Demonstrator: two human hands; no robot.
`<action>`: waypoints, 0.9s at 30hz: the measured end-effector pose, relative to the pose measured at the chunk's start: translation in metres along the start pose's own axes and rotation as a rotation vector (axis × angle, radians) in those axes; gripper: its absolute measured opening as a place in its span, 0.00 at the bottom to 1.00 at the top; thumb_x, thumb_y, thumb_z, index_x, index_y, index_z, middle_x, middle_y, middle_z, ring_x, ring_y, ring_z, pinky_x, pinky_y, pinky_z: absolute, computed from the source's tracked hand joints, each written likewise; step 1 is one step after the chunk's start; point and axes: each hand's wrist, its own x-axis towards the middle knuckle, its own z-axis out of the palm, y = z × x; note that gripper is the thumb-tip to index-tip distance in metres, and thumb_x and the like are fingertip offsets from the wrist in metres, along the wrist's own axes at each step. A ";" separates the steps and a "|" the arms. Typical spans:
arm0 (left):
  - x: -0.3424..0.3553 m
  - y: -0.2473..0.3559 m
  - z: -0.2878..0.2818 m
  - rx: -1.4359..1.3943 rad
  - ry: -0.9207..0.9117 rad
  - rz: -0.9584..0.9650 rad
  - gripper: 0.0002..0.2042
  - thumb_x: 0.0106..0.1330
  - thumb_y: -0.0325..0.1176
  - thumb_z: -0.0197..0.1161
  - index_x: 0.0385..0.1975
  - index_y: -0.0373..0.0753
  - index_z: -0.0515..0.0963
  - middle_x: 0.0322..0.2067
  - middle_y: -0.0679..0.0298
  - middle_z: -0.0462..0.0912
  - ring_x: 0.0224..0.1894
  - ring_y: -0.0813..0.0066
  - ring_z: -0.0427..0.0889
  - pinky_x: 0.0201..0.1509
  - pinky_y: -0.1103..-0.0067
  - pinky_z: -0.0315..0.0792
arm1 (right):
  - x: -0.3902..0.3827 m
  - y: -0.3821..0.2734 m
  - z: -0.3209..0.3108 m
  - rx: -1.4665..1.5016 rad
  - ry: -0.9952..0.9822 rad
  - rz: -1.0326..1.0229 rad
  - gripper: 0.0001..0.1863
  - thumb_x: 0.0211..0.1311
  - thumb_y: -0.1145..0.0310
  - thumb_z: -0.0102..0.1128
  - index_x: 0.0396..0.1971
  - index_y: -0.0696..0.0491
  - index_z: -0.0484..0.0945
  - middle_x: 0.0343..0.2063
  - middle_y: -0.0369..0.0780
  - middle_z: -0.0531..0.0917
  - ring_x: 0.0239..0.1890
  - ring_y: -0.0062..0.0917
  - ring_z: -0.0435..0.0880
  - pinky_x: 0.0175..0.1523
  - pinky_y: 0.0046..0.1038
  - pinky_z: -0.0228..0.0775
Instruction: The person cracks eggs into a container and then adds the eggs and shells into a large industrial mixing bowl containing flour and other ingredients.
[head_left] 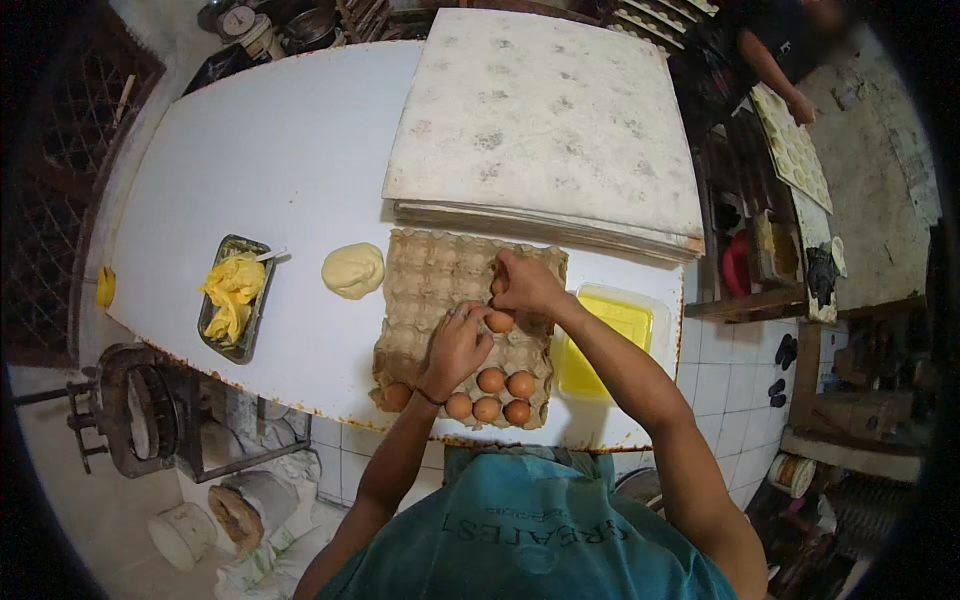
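Observation:
A grey-brown cardboard egg tray point(415, 275) lies on the table in front of me, most of its cups bare. My right hand point(530, 285) is closed around a brown egg point(497, 286) over the tray's right part. Just nearer and to the left, my left hand point(459, 347) has its thumb and fingers curled against another brown egg point(498, 321). Several brown eggs point(490, 380) rest in the near right cups, and a single egg point(397, 396) sits at the near left corner. Fingers partly hide both handled eggs.
Right of the tray stands a clear container of yellow liquid point(610, 330). Left are a dough lump point(353, 270) and a black tray of yellow fat point(235, 295). Stacked pale boards point(545, 120) fill the far side. Another person's arm point(775, 75) shows at far right.

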 end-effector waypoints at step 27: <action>0.036 0.158 0.147 -1.576 0.096 -0.930 0.12 0.62 0.42 0.54 0.37 0.40 0.67 0.31 0.62 0.71 0.34 0.73 0.71 0.41 0.78 0.69 | -0.208 0.066 -0.002 0.947 1.129 0.181 0.18 0.61 0.62 0.46 0.46 0.58 0.64 0.40 0.42 0.71 0.43 0.28 0.69 0.51 0.28 0.60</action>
